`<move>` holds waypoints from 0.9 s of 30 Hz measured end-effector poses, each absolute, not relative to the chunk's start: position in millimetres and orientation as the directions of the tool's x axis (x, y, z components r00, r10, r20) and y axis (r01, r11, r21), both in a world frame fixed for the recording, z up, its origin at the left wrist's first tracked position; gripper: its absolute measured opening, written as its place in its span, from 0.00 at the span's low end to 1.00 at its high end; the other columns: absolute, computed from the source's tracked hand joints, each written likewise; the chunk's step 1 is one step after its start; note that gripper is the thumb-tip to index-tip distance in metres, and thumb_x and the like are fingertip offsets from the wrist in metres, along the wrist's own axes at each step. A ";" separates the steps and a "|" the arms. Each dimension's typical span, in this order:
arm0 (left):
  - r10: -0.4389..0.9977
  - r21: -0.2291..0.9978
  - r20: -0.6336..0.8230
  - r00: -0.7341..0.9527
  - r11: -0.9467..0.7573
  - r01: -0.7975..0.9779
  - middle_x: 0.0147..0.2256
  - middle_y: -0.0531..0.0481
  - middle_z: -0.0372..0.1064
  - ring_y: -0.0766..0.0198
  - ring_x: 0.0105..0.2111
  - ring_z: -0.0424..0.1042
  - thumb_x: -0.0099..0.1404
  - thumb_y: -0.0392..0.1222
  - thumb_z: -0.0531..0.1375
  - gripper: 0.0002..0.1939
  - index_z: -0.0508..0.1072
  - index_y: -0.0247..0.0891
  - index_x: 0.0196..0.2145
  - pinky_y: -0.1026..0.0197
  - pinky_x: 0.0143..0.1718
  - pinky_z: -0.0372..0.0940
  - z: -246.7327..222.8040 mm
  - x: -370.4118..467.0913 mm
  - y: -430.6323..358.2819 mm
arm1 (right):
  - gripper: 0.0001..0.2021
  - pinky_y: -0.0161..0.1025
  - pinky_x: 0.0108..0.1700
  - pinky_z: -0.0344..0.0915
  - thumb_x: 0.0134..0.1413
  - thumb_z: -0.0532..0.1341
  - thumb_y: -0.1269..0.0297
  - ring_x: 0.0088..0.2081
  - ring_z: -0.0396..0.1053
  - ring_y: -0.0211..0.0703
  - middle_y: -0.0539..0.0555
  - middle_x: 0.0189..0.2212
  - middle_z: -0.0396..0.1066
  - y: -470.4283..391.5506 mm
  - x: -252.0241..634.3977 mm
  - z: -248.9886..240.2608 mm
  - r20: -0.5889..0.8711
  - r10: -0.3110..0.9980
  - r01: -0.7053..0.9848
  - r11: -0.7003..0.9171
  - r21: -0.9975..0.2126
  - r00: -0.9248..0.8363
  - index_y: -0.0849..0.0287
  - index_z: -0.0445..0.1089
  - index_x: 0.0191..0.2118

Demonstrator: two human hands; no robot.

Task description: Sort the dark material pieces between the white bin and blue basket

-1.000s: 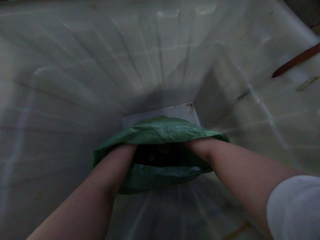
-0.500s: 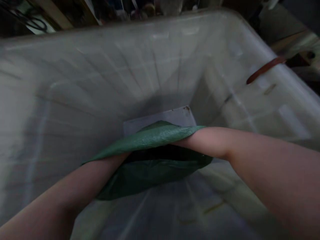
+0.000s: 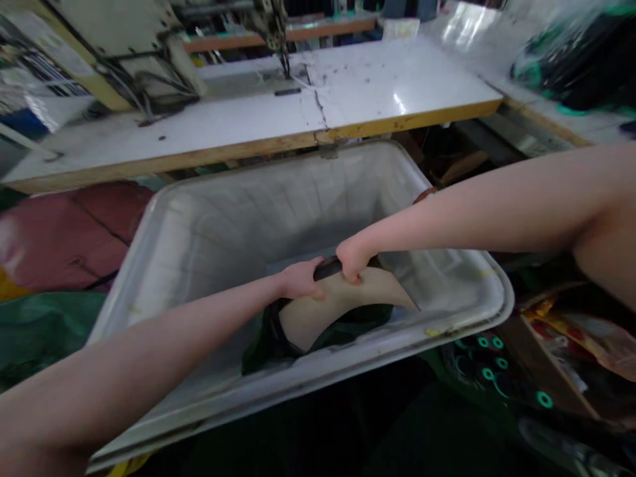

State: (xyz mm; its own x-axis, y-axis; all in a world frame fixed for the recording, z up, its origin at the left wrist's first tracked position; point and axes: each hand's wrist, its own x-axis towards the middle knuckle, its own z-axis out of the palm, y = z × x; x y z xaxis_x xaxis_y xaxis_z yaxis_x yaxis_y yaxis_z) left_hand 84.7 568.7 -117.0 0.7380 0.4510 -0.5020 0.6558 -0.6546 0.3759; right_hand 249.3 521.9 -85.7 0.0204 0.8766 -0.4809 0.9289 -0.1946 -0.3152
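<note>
Both of my hands grip a curved beige panel [image 3: 342,301] with dark edges, perhaps a bundle of cut pieces; its exact kind is unclear. My left hand [image 3: 302,278] is closed on its upper edge at the left. Just to the right, my right hand [image 3: 354,257] pinches the same edge, thumb on the beige face. Below and around the panel lies a dark green sack [image 3: 254,348], partly hidden by it. Panel and sack are inside a large whitish plastic bin [image 3: 293,189].
A white sewing table [image 3: 387,83] bearing a sewing machine [image 3: 134,33] stands beyond the bin. Left of the bin is a dark red bundle [image 3: 74,232]. Green-ringed rolls [image 3: 501,363] and an open box [image 3: 561,358] sit at right. A plastic-wrapped dark bundle [image 3: 591,63] rests farther back.
My hands were inside the green sack, hidden from view. Now they are out of it, holding the beige panel. The view has pulled back and up, showing the table.
</note>
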 end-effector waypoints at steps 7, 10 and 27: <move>0.565 0.059 -0.410 0.716 -0.767 0.639 0.44 0.44 0.72 0.51 0.39 0.72 0.44 0.59 0.63 0.41 0.62 0.40 0.54 0.59 0.36 0.64 77.4 85.0 489.6 | 0.20 0.27 0.35 0.64 0.43 0.59 0.55 0.35 0.75 0.41 0.56 0.31 0.76 430.5 259.6 87.3 -0.451 0.876 0.983 0.126 -0.134 -0.174 0.73 0.70 0.21; 0.580 -0.050 -0.457 0.674 -0.773 0.632 0.42 0.42 0.72 0.49 0.38 0.73 0.43 0.60 0.63 0.42 0.62 0.39 0.54 0.58 0.34 0.64 119.4 79.1 419.0 | 0.26 0.37 0.29 0.68 0.31 0.70 0.56 0.34 0.74 0.51 0.59 0.33 0.76 357.6 256.9 119.4 -0.419 0.875 0.968 0.190 -0.164 -0.243 0.68 0.73 0.39; 0.590 0.187 -0.365 0.720 -0.711 0.678 0.45 0.43 0.68 0.49 0.39 0.71 0.49 0.44 0.60 0.31 0.62 0.41 0.53 0.49 0.40 0.66 13.6 31.3 130.2 | 0.44 0.60 0.47 0.67 0.34 0.66 0.46 0.44 0.70 0.67 0.72 0.47 0.68 79.7 220.3 23.8 -0.440 0.784 0.897 0.356 -0.262 -0.439 0.74 0.63 0.55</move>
State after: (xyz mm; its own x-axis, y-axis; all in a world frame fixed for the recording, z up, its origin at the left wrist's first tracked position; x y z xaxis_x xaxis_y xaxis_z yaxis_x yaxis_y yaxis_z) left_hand 31.3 130.2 13.6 0.7202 0.5901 -0.3648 0.6775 -0.7112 0.1872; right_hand 220.3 79.7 23.8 -0.4390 0.7836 -0.4396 0.8972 0.3558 -0.2618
